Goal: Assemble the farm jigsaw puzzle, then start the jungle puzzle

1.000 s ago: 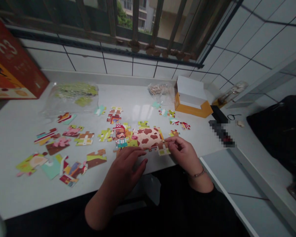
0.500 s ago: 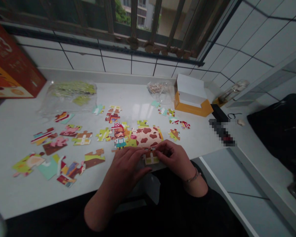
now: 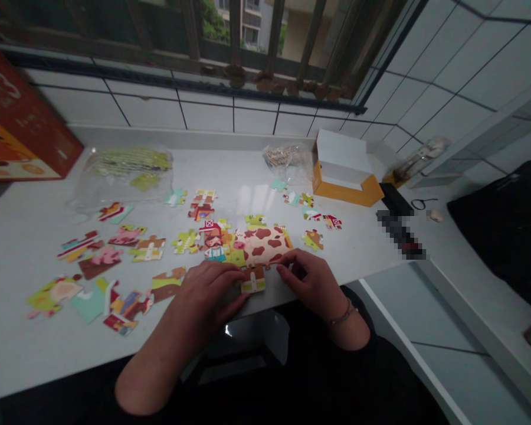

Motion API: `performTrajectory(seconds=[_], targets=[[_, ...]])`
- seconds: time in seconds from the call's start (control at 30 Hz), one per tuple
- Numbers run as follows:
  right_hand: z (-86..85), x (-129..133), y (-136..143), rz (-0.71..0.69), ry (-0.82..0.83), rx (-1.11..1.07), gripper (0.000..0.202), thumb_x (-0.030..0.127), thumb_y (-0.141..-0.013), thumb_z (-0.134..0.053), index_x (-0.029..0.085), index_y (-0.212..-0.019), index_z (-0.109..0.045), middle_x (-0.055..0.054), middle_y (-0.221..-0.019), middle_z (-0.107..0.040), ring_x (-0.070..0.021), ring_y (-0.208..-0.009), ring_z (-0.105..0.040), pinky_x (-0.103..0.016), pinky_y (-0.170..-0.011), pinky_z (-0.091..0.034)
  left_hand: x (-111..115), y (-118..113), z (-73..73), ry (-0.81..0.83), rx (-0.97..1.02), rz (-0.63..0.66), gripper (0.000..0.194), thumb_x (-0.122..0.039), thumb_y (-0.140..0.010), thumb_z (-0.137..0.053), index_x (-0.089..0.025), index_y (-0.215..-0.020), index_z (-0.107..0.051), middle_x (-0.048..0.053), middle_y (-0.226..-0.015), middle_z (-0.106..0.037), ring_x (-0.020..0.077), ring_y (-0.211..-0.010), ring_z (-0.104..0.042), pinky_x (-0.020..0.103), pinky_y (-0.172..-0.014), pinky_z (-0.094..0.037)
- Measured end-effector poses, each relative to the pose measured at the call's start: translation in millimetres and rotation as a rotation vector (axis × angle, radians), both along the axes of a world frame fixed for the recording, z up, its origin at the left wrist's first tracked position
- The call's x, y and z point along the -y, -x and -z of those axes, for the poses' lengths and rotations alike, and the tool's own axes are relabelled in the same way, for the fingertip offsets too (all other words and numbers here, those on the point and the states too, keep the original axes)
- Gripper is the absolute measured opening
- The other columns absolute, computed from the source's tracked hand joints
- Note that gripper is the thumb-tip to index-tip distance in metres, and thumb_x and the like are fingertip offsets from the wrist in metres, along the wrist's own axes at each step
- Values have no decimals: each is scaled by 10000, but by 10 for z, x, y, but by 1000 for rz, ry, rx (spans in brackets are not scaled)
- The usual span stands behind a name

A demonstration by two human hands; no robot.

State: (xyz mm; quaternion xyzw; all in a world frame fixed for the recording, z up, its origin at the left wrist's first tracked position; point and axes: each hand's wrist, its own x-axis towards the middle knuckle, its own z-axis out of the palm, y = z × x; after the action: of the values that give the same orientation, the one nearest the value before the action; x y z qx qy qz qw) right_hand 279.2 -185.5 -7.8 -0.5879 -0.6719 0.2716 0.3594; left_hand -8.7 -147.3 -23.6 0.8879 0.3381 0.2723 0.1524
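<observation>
My left hand (image 3: 210,292) grips the left side of a brown and cream puzzle piece (image 3: 253,280) between thumb and fingers. That piece lies just below the joined puzzle section with a spotted cow (image 3: 268,245). A farmer figure (image 3: 214,248) shows left of the cow, above my left fingers. My right hand (image 3: 305,274) is at the cow section's lower right edge, its thumb and index finger pinched together. What its fingertips hold, if anything, is too small to make out.
Loose puzzle pieces (image 3: 100,261) lie across the left of the white table (image 3: 221,165), others right of the cow. Behind are a clear bag of green pieces (image 3: 133,168), a small clear bag (image 3: 287,162) and an open yellow box (image 3: 345,192). A red box (image 3: 22,118) stands far left.
My left hand has moved left, and the brown and cream piece has shifted left with it, away from my right hand. My right hand has stayed almost in place.
</observation>
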Motion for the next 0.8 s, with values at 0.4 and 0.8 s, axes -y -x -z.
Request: performTrajectory(seconds=[0.4, 0.8], targets=[[56, 18, -101, -165, -103, 14, 208, 352, -974, -829, 262, -1122, -714, -49, -1178, -770, -120, -678, -598, -281, -604, -511, 29, -27, -39, -26, -14, 35, 234, -313, -1029, -774, -288, -1260, -741, 69, -1247, -801, 290, -1142, -741, 459, -958, -550], [40, 49, -213, -227, -334, 89, 338, 444, -936, -908, 277, -1130, -689, -86, -1252, -791, -211, -975, -770, -317, -699, -612, 57, -147, -136, -140, 1, 63, 162, -287, -1034, -755, -248, -1191, -744, 63, -1171, -813, 278, -1056, -749, 437, -907, -555]])
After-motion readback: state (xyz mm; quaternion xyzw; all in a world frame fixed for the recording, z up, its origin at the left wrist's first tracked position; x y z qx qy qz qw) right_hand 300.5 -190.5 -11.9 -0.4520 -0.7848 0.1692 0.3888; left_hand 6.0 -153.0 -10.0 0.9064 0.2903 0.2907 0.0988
